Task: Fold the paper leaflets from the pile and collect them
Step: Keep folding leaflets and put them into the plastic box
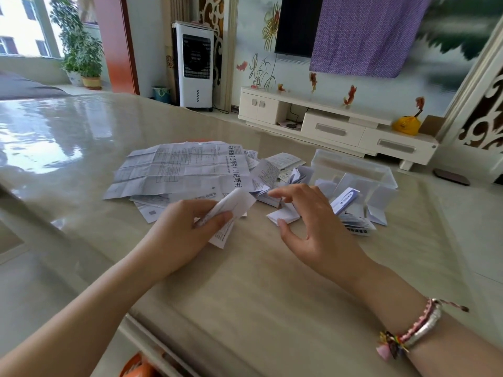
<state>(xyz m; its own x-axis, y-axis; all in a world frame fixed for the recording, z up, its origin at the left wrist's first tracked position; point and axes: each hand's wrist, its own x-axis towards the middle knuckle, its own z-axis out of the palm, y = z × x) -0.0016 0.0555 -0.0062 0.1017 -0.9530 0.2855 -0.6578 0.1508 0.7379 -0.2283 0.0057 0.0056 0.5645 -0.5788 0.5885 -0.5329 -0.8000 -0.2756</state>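
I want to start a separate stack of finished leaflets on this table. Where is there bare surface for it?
Bare table lies near you, between the forearms and below both hands. Another free stretch runs left of the unfolded sheets, toward the window. It is crowded from those sheets across the small folded leaflets to the clear box.

You have the creased leaflets [185, 170] lying flat in a loose pile, and some folded ones [351, 198] inside the clear box [381, 170].

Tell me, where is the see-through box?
In the head view, the clear plastic box sits on the table to the right, just beyond the right hand, with folded leaflets inside it and beside it.
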